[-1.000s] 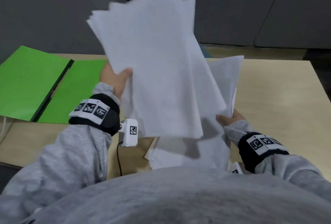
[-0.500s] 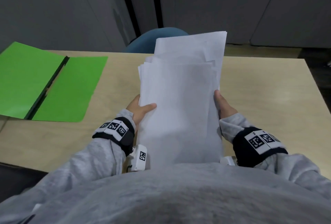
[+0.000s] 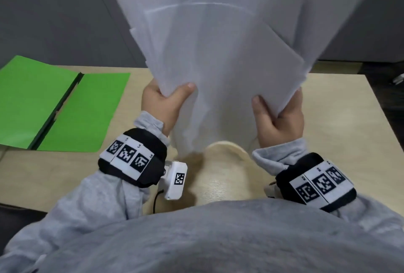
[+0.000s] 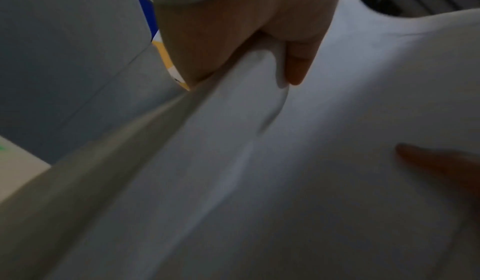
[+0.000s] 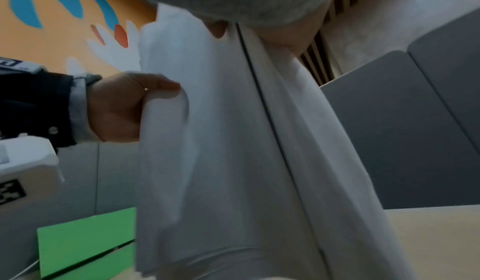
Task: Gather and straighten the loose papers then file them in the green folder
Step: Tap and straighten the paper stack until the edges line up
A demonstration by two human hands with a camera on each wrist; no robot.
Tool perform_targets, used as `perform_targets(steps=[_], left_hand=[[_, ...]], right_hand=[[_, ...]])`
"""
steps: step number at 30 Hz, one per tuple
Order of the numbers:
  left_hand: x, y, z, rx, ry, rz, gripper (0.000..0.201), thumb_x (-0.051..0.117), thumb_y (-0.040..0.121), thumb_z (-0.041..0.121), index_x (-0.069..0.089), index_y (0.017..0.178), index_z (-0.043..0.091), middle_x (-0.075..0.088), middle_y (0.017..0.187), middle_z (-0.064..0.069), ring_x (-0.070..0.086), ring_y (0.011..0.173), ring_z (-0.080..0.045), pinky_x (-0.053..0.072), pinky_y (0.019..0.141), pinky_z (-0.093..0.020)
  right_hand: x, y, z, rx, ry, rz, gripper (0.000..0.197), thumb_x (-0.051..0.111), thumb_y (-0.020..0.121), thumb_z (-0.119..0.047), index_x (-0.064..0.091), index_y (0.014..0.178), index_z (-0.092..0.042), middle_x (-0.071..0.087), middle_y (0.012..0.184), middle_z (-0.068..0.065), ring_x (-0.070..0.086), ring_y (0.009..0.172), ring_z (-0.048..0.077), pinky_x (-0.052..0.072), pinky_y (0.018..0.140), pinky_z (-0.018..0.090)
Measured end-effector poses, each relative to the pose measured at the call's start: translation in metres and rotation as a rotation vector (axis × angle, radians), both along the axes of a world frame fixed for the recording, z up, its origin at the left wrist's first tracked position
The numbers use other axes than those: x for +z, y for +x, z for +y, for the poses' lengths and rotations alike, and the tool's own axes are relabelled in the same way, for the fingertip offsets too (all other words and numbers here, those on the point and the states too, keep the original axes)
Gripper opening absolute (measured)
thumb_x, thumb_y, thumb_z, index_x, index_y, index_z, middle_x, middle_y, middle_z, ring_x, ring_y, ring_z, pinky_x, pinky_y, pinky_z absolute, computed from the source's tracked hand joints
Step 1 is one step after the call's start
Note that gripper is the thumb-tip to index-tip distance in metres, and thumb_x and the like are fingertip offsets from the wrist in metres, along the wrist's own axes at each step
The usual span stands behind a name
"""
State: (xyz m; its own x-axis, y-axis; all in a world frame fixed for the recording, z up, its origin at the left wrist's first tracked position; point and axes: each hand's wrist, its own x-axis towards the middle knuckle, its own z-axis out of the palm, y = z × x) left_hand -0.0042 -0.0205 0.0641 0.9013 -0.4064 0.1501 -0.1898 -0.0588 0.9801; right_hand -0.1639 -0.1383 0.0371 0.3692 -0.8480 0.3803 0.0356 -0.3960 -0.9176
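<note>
A fanned stack of white papers (image 3: 218,58) stands upright in front of me, its lower edge bowed above the table. My left hand (image 3: 166,102) pinches its lower left side, thumb on the near face. My right hand (image 3: 279,115) grips the lower right side the same way. In the left wrist view, fingers (image 4: 233,38) clamp the sheets' edge (image 4: 233,141). The right wrist view has the papers (image 5: 233,141) hanging with the left hand (image 5: 122,108) on them. The green folder (image 3: 54,106) lies open on the table at the left, also visible as the folder (image 5: 85,241).
The light wooden table (image 3: 349,124) extends right of the papers. Grey cabinets (image 3: 54,14) stand behind the table. A white wrist camera (image 3: 176,179) hangs under my left wrist.
The papers went from lying back toward me to being lifted upright and fanned out at the top. Both hands shifted to the lower corners and rose slightly.
</note>
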Motion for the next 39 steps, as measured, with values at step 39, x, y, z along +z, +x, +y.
perform_targets(steps=[39], left_hand=[[0.081, -0.021, 0.007, -0.089, -0.226, -0.431, 0.018, 0.058, 0.092, 0.025, 0.056, 0.109, 0.019, 0.064, 0.093, -0.004, 0.059, 0.086, -0.008, 0.051, 0.080, -0.029]], right_hand=[[0.036, -0.019, 0.014, 0.091, -0.014, -0.212, 0.052, 0.060, 0.087, 0.001, 0.037, 0.133, -0.007, 0.058, 0.113, 0.004, 0.063, 0.096, 0.012, 0.053, 0.081, 0.026]])
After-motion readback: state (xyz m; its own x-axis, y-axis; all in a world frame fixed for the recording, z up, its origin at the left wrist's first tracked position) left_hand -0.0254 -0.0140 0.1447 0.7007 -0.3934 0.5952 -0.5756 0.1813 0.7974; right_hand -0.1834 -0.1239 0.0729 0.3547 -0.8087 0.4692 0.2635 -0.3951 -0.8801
